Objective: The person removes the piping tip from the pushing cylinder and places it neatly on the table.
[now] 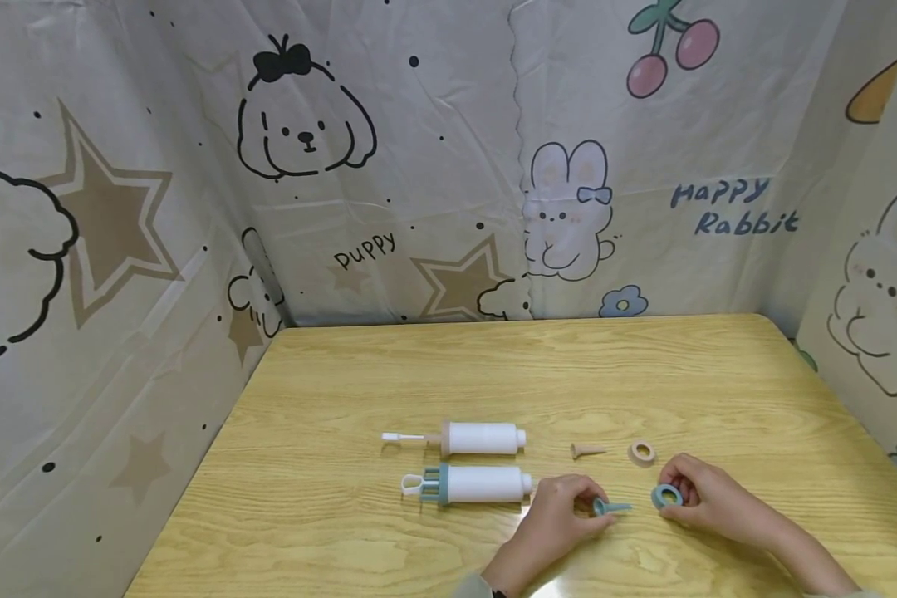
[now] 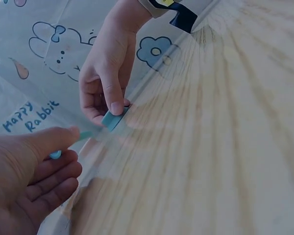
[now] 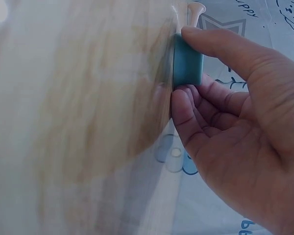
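Note:
Low over the table, my left hand (image 1: 556, 519) pinches a small teal cone-shaped nozzle (image 1: 615, 507) whose narrow tip points right. In the left wrist view the palm and fingers hide much of the nozzle. My right hand (image 1: 713, 500) holds a teal ring (image 1: 657, 500) at the table surface, thumb on one side and fingertips on the other. The ring's smooth outer wall shows in the right wrist view. Between the nozzle tip and the ring there is a small gap.
Left of my hands lie two white cylinders, one with a beige collar (image 1: 482, 438) and one with a teal collar (image 1: 486, 484). Behind the hands are a beige nozzle (image 1: 586, 451) and a beige ring (image 1: 633, 454). Printed curtains surround the wooden table (image 1: 329, 540).

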### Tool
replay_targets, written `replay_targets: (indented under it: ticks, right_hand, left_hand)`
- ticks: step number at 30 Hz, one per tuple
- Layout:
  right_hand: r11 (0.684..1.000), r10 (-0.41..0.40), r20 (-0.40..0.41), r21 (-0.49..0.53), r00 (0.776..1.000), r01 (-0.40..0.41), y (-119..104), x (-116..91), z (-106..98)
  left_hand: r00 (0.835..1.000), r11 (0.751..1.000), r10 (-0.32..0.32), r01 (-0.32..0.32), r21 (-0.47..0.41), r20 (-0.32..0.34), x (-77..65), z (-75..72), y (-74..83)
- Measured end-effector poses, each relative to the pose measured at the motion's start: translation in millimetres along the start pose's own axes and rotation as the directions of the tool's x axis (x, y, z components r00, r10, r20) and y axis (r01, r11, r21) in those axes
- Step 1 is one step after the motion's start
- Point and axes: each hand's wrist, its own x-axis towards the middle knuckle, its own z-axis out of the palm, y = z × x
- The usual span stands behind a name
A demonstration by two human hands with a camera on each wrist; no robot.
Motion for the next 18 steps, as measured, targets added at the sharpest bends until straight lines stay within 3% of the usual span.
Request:
replay_targets:
  ticks: [7, 18]
  right_hand:
    - [1.000, 0.011, 0.008, 0.001, 1.000, -0.011, -0.2, -0.1, -0.3]
    - [1.000, 0.002, 0.010, 0.004, 1.000, -0.002, 0.6, -0.9, -0.1]
  left_hand:
    - [0.996, 0.996, -0.086, 0.086, 0.000, 0.016, 1.9, 0.8, -0.9]
    - [0.992, 0.975, -0.120, 0.124, 0.186, -0.032, 2.3, 2.9, 2.0]
